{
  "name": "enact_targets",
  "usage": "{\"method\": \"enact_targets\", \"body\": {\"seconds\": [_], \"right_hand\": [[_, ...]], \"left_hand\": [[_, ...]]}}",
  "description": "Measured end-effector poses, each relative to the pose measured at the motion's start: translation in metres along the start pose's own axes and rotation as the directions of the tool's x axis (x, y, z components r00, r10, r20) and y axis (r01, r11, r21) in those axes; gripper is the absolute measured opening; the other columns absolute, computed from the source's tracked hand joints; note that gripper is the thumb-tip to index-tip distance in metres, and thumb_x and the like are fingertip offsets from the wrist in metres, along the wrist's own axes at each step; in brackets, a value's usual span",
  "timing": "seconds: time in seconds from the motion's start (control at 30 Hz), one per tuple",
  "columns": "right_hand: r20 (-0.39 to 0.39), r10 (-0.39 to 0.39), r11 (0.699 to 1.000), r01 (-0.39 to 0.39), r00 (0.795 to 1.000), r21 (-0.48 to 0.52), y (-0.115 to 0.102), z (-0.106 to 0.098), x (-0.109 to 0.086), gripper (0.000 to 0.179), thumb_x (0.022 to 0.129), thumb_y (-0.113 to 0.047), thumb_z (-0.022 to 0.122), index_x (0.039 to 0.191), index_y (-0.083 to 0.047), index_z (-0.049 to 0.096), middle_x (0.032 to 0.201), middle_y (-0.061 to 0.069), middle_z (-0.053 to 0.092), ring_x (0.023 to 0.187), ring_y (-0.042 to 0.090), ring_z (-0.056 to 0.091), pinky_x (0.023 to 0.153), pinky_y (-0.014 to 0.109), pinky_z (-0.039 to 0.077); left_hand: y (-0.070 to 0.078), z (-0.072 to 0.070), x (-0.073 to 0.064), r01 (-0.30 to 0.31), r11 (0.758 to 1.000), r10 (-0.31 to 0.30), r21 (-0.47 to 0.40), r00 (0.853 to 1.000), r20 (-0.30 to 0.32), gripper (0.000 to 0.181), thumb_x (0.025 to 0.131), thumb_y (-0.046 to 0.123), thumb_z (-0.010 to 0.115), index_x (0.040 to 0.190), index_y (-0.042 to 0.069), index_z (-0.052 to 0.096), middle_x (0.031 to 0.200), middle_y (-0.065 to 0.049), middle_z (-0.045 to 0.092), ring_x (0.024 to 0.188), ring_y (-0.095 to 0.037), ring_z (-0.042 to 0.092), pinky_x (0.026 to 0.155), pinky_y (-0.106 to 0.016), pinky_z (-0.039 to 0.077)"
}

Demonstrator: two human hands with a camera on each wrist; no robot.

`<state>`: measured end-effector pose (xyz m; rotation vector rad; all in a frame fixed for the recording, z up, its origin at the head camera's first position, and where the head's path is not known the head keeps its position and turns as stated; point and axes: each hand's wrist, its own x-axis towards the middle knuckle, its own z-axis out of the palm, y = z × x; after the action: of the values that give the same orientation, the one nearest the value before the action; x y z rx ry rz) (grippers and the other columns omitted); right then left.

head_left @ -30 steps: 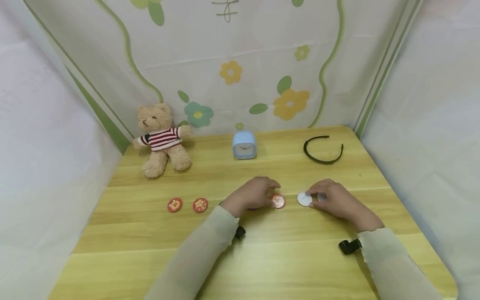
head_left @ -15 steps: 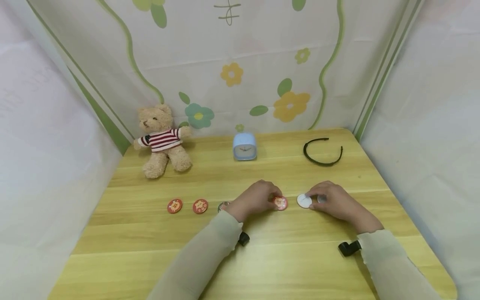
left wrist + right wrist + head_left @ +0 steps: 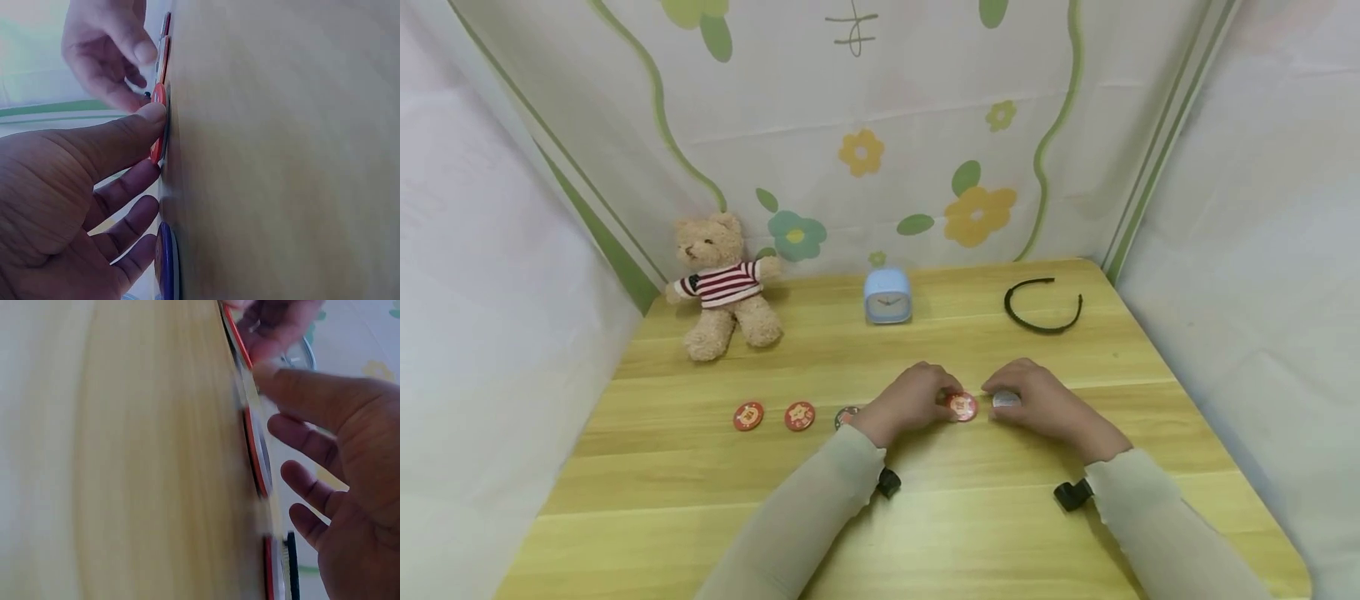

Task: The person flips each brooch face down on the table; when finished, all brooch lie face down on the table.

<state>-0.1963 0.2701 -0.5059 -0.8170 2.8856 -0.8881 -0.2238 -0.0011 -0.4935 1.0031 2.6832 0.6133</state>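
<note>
Pinching the red badge is the L hand: on the L wrist cam I see its thumb on the badge's face, index tip at the edge, other fingers spread. Badge is at the tabletop, btwn the two hands; can't tell if it's slightly lifted. Next to it on the R, a silvery disc shows btwn thumb & index of the R hand. I read no grip there: thumb & index curve w/ a gap, tips past the disc toward the badge, remaining fingers apart. Thumb contact I can't confirm, R wrist cam's blurry.

Also on the table: purple disc by the L little finger; dark badge, partly hidden behind the L wrist; then, further L, the star badge & the outermost badge, both red w/ gold print. Along the back, L to R, I've got the teddy bear in a striped top, blue clock & black headband.
</note>
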Motion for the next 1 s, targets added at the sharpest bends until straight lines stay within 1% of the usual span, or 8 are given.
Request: {"method": "enact_targets", "body": {"seconds": [0.13, 0.23, 0.4, 0.53, 0.7, 0.83, 0.93, 1.0], "right_hand": [[0.029, -0.009, 1.000, 0.008, 1.000, 0.009, -0.010, 0.008, 0.011, 0.025, 0.093, -0.026, 0.089, 0.117, -0.023, 0.084, 0.120, -0.011, 0.078, 0.121, 0.021, 0.064, 0.107, 0.051, 0.053], [0.051, -0.012, 1.000, 0.011, 0.999, 0.005, -0.016, 0.012, 0.015, 0.023, 0.094, -0.030, 0.089, 0.116, -0.026, 0.084, 0.118, -0.013, 0.078, 0.120, 0.019, 0.064, 0.106, 0.050, 0.054], [0.057, -0.014, 1.000, 0.014, 0.998, -0.007, -0.019, 0.016, 0.017, 0.027, 0.091, -0.026, 0.091, 0.117, -0.026, 0.084, 0.121, -0.011, 0.078, 0.121, 0.021, 0.065, 0.108, 0.051, 0.054], [0.061, -0.034, 0.999, 0.035, 0.998, -0.015, -0.020, 0.016, 0.018, 0.027, 0.090, -0.025, 0.092, 0.116, -0.026, 0.084, 0.121, -0.010, 0.078, 0.121, 0.022, 0.066, 0.107, 0.051, 0.055], [0.065, -0.073, 0.997, 0.075, 0.995, -0.030, -0.021, 0.014, 0.017, 0.023, 0.093, -0.027, 0.089, 0.116, -0.024, 0.085, 0.120, -0.011, 0.078, 0.119, 0.020, 0.066, 0.106, 0.050, 0.055], [0.050, -0.091, 0.996, 0.091, 0.995, -0.011, -0.019, 0.012, 0.016, 0.017, 0.096, -0.029, 0.086, 0.113, -0.027, 0.085, 0.117, -0.013, 0.079, 0.116, 0.018, 0.067, 0.103, 0.049, 0.056], [0.033, -0.095, 0.995, 0.095, 0.995, 0.006, -0.016, 0.011, 0.015, 0.015, 0.099, -0.027, 0.082, 0.114, -0.029, 0.086, 0.117, -0.014, 0.079, 0.115, 0.017, 0.068, 0.102, 0.049, 0.056], [0.021, -0.097, 0.995, 0.097, 0.995, 0.008, -0.014, 0.011, 0.014, 0.016, 0.102, -0.026, 0.079, 0.116, -0.030, 0.085, 0.118, -0.014, 0.080, 0.115, 0.017, 0.068, 0.103, 0.050, 0.056]], "left_hand": [[0.002, 0.002, 0.000, -0.005, 1.000, 0.005, -0.002, 1.000, -0.008, 0.031, 0.097, 0.031, 0.087, 0.126, 0.023, 0.082, 0.116, 0.009, 0.076, 0.108, -0.012, 0.062, 0.103, -0.030, 0.052], [0.002, 0.001, -0.001, -0.008, 1.000, 0.008, -0.001, 1.000, -0.011, 0.030, 0.096, 0.031, 0.087, 0.125, 0.023, 0.082, 0.117, 0.009, 0.077, 0.109, -0.012, 0.063, 0.103, -0.030, 0.052], [0.002, 0.000, -0.001, -0.010, 1.000, 0.009, -0.003, 1.000, -0.014, 0.031, 0.096, 0.031, 0.087, 0.125, 0.022, 0.083, 0.120, 0.008, 0.078, 0.111, -0.012, 0.065, 0.105, -0.030, 0.052], [0.002, -0.002, -0.002, 0.002, 1.000, -0.002, -0.007, 1.000, -0.012, 0.031, 0.096, 0.031, 0.087, 0.125, 0.022, 0.083, 0.121, 0.007, 0.078, 0.112, -0.012, 0.065, 0.106, -0.030, 0.052], [0.003, -0.005, -0.004, -0.004, 1.000, 0.004, -0.028, 1.000, 0.000, 0.027, 0.098, 0.030, 0.085, 0.124, 0.021, 0.084, 0.121, 0.009, 0.080, 0.110, -0.009, 0.067, 0.107, -0.030, 0.053], [0.003, -0.009, -0.007, -0.025, 0.998, 0.025, -0.063, 1.000, 0.006, 0.020, 0.102, 0.027, 0.080, 0.121, 0.021, 0.085, 0.117, 0.010, 0.082, 0.106, -0.006, 0.071, 0.102, -0.027, 0.056], [0.002, -0.012, -0.009, -0.039, 0.997, 0.039, -0.073, 0.999, 0.009, 0.018, 0.105, 0.025, 0.076, 0.120, 0.022, 0.086, 0.116, 0.010, 0.083, 0.108, -0.005, 0.074, 0.099, -0.025, 0.058], [0.002, -0.014, -0.010, -0.045, 0.996, 0.045, -0.075, 0.999, 0.006, 0.019, 0.106, 0.023, 0.074, 0.121, 0.023, 0.086, 0.118, 0.009, 0.083, 0.112, -0.005, 0.074, 0.100, -0.024, 0.058]]}}
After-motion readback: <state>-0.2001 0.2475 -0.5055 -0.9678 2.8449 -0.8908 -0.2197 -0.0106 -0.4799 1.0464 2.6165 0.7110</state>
